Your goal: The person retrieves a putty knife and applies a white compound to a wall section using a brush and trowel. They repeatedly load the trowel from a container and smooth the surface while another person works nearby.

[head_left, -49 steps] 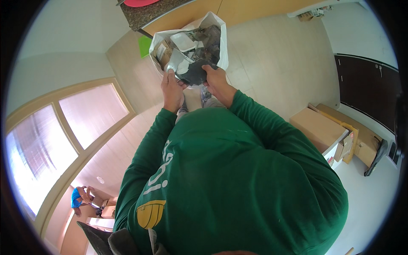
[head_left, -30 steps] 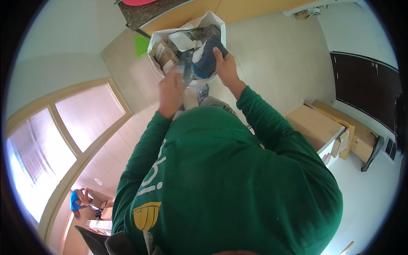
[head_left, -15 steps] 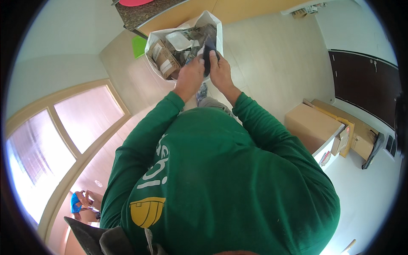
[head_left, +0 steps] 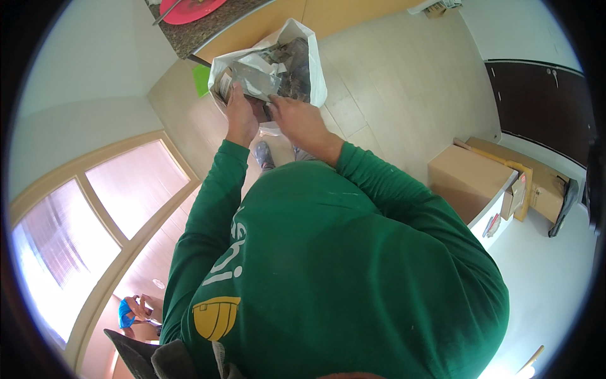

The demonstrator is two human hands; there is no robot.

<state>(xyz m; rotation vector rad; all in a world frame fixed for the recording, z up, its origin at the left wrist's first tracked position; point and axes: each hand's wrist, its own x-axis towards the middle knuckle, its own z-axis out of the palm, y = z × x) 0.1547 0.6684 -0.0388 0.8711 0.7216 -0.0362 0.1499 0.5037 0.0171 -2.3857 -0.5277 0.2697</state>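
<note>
A white bag (head_left: 319, 85) full of refuse stands open on the floor before me. Over its mouth I hold a flat piece of clear, greyish plastic packaging (head_left: 255, 82). My left hand (head_left: 242, 119) is closed on its lower left part, fingers pointing up. At the lower right edge, my right hand (head_left: 302, 121) has its fingertips closed on the same plastic. Something dark shows under the right fingertips, too small to name. Crumpled dark grey plastic (head_left: 297, 66) fills the bag's right side, and a piece of brown cardboard (head_left: 224, 82) lies at its left, partly hidden.
Behind the bag is a wooden cabinet front under a speckled counter (head_left: 208, 25) with a red plate (head_left: 186, 9). A green object (head_left: 201, 80) lies left of the bag. Cardboard boxes (head_left: 467, 174) stand at right. Another person (head_left: 128, 311) is at lower left, past the glazed door (head_left: 120, 183).
My hands have moved apart and slightly left. The dark item between them is no longer seen there; a clear plastic piece is now in my hands.
</note>
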